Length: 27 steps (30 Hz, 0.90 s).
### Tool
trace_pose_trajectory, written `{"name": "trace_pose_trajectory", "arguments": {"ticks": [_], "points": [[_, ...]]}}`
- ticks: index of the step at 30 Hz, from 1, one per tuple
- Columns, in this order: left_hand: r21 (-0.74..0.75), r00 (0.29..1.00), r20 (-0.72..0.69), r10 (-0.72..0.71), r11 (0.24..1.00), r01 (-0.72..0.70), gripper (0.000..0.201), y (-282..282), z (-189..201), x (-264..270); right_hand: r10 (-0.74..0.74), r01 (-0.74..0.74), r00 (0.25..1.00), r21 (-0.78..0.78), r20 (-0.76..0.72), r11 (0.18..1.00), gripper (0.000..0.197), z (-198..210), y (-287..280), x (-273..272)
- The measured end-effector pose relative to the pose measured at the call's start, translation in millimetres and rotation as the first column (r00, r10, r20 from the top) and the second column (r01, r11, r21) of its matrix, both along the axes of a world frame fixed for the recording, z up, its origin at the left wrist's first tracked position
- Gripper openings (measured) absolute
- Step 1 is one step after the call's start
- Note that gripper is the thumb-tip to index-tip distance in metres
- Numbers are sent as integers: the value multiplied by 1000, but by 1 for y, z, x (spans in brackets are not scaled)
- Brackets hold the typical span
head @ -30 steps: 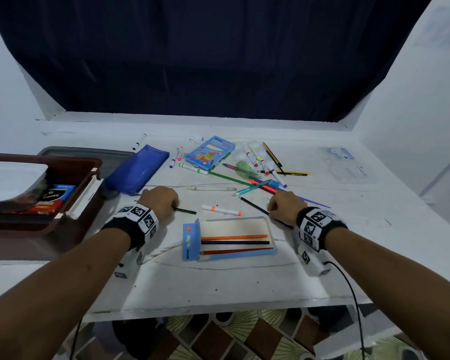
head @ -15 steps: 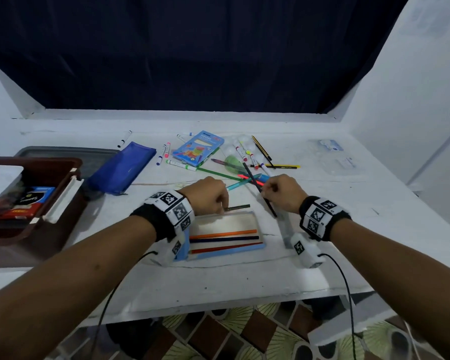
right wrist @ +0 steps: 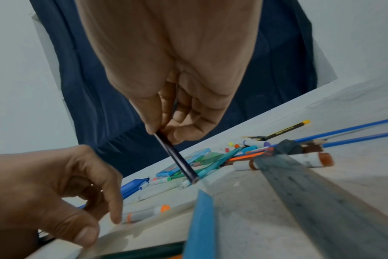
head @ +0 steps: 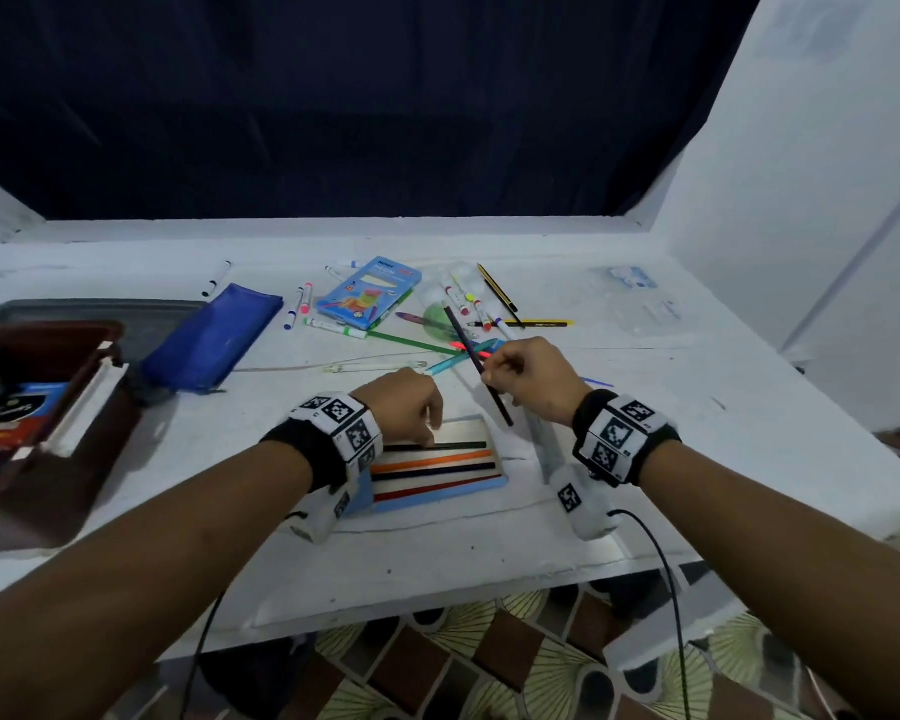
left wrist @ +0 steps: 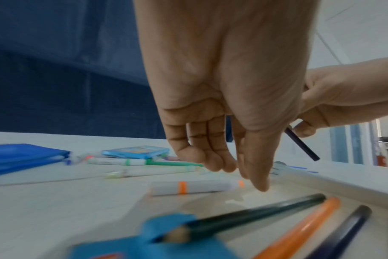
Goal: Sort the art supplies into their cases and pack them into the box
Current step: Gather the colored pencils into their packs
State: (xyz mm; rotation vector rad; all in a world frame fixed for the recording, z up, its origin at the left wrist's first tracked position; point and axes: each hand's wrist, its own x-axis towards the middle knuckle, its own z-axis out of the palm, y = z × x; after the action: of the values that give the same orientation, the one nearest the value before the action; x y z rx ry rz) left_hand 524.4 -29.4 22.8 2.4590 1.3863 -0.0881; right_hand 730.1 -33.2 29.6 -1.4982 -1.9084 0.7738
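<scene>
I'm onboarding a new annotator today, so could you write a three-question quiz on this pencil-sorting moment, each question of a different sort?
1. True or false: the right hand pinches a dark purple pencil above the white table.
2. Multiple choice: the pencils lying in the open light-blue pencil case number A) two, B) four, C) six.
3. Fill in: the left hand holds nothing; its fingertips hang over the ____ pencil, farthest in the case.

Key: 1 true; 2 B; 3 dark green.
</scene>
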Motion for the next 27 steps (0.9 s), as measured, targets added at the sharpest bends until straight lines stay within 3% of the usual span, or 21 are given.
{"name": "trace_pose_trajectory", "arguments": {"ticks": [4, 7, 11, 15, 22, 27], "points": [[-3, 996, -34, 82, 997, -83, 23, -11, 3, -42, 72, -72, 997, 0, -6, 997, 4, 6, 1, -20], [-14, 974, -115, 194, 980, -197, 46, -29, -3, -61, 153, -153, 988, -10, 36, 988, 6, 7, 1, -39], [-43, 939, -176, 296, 951, -307, 71, -49, -20, -66, 311, -319, 904, -20, 293, 948, 9, 2, 0, -64], [-93, 919, -68, 388, 915, -393, 60, -55, -27, -74, 373, -391, 782, -74, 499, 918, 12, -12, -1, -82], [-243, 828, 175, 533, 838, -489, 41, -67, -21, -90, 351, -362, 722, -106, 597, 926, 12, -19, -5, -85], [-241, 795, 152, 588, 802, -547, 49, -70, -25, -109, 348, -326, 700, -154, 624, 933, 12, -21, -7, -83]]}}
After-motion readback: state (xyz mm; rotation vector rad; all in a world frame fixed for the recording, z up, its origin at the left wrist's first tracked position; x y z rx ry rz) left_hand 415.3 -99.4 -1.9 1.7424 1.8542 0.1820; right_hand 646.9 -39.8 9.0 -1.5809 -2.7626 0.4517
